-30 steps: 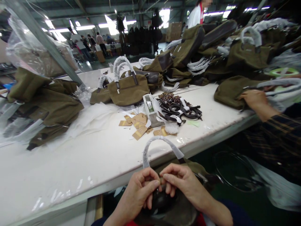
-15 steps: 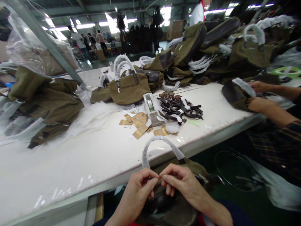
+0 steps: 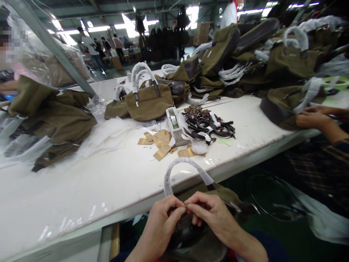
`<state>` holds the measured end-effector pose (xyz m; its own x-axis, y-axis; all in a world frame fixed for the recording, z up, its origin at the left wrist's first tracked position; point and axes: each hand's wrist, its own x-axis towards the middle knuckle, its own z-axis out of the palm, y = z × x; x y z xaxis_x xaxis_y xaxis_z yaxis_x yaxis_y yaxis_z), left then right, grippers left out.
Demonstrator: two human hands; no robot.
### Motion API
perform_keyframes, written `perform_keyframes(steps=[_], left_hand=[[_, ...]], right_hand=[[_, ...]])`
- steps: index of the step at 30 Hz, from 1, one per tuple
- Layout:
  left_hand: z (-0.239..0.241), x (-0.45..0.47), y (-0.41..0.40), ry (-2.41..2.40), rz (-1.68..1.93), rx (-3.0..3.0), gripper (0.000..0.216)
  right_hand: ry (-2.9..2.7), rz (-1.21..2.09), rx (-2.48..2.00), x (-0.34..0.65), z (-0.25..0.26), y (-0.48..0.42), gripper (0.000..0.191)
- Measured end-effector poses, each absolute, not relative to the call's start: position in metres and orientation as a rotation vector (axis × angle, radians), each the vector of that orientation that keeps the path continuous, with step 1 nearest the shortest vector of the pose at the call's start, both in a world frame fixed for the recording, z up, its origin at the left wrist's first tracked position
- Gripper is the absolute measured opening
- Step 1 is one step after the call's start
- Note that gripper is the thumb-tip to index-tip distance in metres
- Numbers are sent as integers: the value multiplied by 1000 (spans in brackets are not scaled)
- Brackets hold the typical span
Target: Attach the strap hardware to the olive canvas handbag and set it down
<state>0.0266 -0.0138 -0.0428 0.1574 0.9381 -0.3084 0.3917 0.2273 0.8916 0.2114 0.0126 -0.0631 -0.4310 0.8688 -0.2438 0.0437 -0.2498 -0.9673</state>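
An olive handbag with dark trim rests against the table's front edge, low in the view. Its handle, wrapped in white, arches up behind my hands. Over the bag's upper part, my left hand is closed, thumb and forefinger pinched. My right hand pinches right beside it, the fingertips of both meeting. Whatever lies between the fingertips is too small and covered to make out. Brown cardboard tags and a tape dispenser lie on the table beyond the hands.
Coiled dark straps lie behind the tags on the white table. More olive bags are piled along the back. At the left sits a limp olive bag. A co-worker's hands handle another bag at right.
My hands stay pinched together at nearly the same spot. At right, the co-worker's hands and the wrapped handle of their bag have shifted right. A person has appeared at the far left.
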Motion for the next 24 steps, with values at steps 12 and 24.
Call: perform_keyframes(steps=[12,24], left_hand=[[-42,29,-11,1448,664,1441,22],[-47,28,-10,1421,678,1387,20]], right_hand=[[-1545,1646,-1186,212,-59,15,23],[-1577,1657,-1159,211,-58,15,19]])
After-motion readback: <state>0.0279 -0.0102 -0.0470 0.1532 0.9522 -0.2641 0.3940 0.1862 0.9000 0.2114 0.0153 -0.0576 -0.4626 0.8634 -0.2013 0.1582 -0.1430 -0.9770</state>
